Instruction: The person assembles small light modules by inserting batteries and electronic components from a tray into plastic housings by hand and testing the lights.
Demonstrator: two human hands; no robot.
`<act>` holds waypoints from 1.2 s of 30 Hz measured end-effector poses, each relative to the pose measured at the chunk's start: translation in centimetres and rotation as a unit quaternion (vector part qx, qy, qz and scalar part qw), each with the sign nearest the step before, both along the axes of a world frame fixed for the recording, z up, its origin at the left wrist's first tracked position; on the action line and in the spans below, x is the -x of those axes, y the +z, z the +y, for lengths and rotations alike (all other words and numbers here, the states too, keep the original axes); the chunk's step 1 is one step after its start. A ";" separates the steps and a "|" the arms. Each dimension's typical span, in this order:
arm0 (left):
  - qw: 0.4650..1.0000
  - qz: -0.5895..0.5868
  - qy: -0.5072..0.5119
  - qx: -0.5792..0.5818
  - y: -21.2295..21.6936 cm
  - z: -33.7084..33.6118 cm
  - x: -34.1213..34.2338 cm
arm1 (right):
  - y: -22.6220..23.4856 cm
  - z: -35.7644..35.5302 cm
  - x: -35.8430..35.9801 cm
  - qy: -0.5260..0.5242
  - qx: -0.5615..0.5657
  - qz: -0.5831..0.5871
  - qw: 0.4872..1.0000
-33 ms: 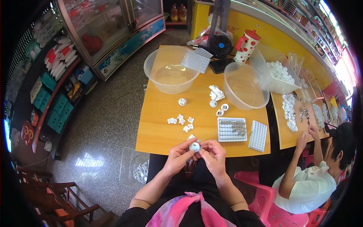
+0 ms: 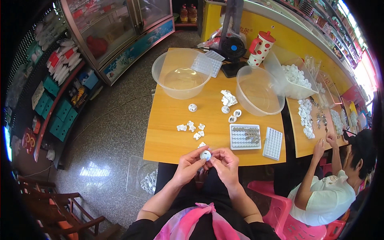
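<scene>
At the table's near edge, my left hand (image 2: 189, 166) and my right hand (image 2: 225, 165) hold a small round white plastic piece (image 2: 205, 155) with a dark slot in its face. The fingertips of both hands pinch its rim. Just beyond them lies a small white plastic part (image 2: 202, 145), and farther left are several similar white parts (image 2: 191, 127). To the right sits a white compartment tray (image 2: 245, 137) partly filled with small grey pieces. Beside it is another white tray (image 2: 273, 144). Round white pieces (image 2: 235, 116) rest above the first tray.
Two clear plastic bowls (image 2: 160, 82) (image 2: 241, 94) stand at the back of the wooden table (image 2: 160, 148). A red-dotted tumbler (image 2: 260, 50) and a small black fan (image 2: 233, 48) are behind them. At right, a co-worker (image 2: 320, 196) sits on a pink chair (image 2: 276, 212) by another table.
</scene>
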State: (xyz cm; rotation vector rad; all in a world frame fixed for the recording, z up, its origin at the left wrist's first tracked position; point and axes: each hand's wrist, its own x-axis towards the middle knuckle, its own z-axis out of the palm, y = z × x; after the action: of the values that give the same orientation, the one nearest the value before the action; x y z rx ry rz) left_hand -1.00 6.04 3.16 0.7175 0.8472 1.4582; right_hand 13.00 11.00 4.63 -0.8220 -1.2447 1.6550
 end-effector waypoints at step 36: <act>0.970 0.119 0.196 0.079 -1.3 -12.0 13.3 | -1.2 1.0 -0.2 -0.035 -0.193 -0.172 0.965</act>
State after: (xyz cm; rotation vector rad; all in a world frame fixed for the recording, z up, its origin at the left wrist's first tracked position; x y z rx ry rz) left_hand -14.28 -6.01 1.83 0.6340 1.3336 1.6485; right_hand 13.16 12.00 3.39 -0.9168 -1.6918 1.1846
